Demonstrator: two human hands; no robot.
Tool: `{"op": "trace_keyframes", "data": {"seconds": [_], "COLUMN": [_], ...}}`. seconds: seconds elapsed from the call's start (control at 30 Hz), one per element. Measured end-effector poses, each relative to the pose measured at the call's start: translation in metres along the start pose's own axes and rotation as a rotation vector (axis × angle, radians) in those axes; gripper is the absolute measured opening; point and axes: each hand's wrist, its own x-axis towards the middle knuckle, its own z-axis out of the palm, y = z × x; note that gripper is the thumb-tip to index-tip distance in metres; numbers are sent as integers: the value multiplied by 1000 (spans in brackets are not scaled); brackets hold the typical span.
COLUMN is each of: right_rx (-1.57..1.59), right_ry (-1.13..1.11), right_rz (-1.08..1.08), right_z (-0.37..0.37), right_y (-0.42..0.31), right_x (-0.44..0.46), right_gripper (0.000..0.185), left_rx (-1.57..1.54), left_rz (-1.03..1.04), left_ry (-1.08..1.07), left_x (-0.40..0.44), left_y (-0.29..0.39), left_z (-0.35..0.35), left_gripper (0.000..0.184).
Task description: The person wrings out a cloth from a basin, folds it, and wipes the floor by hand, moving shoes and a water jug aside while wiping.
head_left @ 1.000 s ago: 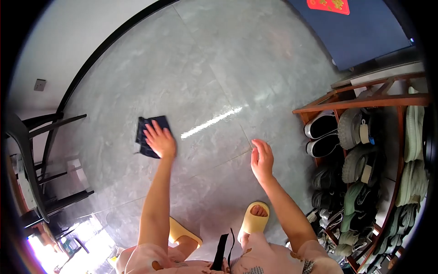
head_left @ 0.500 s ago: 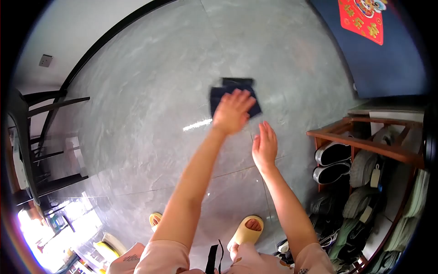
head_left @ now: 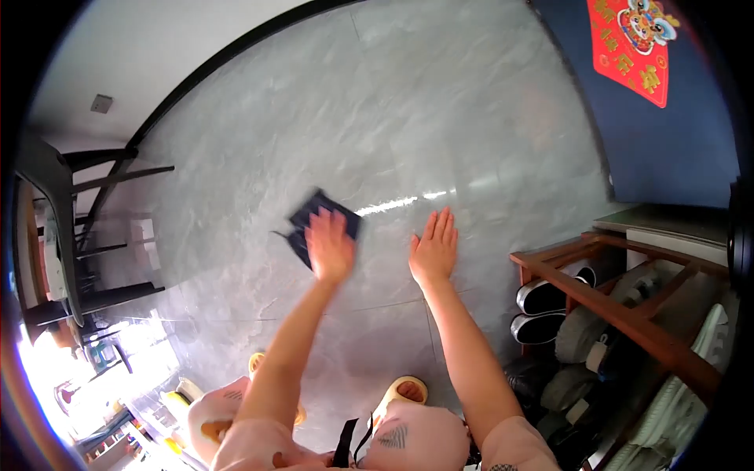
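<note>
My left hand (head_left: pixel 329 250) lies flat on a dark navy cloth (head_left: pixel 320 206), fingers stretched out and pressing it against the grey floor (head_left: pixel 338 141). The cloth is folded, with a corner jutting out on its left side; part of it is hidden under the palm. To the right, my right hand (head_left: pixel 434 250) is open with its palm down and fingers extended, holding nothing. It is apart from the cloth and at or just above the floor; I cannot tell whether it touches.
On the right stands a wooden shoe rack (head_left: pixel 620 294) holding several shoes, including black slip-ons (head_left: pixel 542 314). A dark blue door (head_left: pixel 667 149) with a red decoration (head_left: pixel 632 55) is beyond it. A black chair (head_left: pixel 59 196) stands at left. Yellow slippers (head_left: pixel 412 386) are on my feet.
My left hand and the cloth have moved left and nearer to me, and the cloth has turned. My right hand has shifted slightly left, its palm now facing down. My view has tilted a little.
</note>
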Motion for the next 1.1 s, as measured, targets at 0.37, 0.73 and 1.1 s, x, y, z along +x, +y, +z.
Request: {"op": "trace_keyframes", "data": {"seconds": [0.37,0.73,1.1], "right_rx": [-47,-24,682], "right_ry": [-32,-14,717], "right_rz": [-3,103,697], "right_z": [-17,-16,-37], "right_y": [2,-9,-21], "right_x": [9,9,-35], "right_gripper": [53,48,31], "left_rx": [-148,-40,-145], "left_rz": [1376,557,2029], "left_ry": [-274,111,-319], "left_x": [55,205,91], "left_y": [8,55,148], "left_z": [-3,-16,-19], "left_gripper": [58,62,57]}}
